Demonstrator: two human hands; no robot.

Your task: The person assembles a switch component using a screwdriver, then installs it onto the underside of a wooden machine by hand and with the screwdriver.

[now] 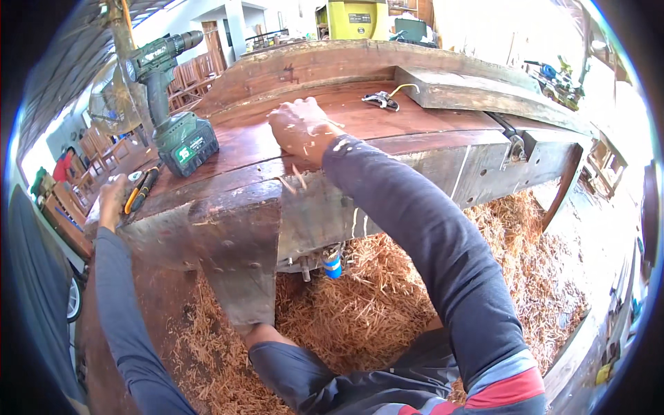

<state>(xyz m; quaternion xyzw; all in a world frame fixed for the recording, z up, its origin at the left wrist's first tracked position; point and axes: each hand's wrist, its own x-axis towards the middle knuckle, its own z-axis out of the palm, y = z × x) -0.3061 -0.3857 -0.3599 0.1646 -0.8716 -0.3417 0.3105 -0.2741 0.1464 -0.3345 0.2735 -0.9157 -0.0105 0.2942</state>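
My right hand (301, 126) is closed, knuckles up, low over the reddish top of a wooden workbench (235, 169). Whatever is under its fingers is hidden. Pale wood shavings cling to its back and wrist, and a few curled shavings (296, 178) are at the front edge below. At the bench's left end is my left hand (113, 197), its fingers blurred and partly hidden. Right beside it lies a hand tool with orange and black handles (142, 190). A dark green cordless drill (166, 100) stands on its battery between my hands.
A thick board (477, 93) lies on the far right of the bench, next to a small metal tool (380, 101) with a curled shaving. A vise (515, 149) sits at the right end. Shavings (346, 304) cover the floor around my legs. Behind stands a yellow-green machine (356, 21).
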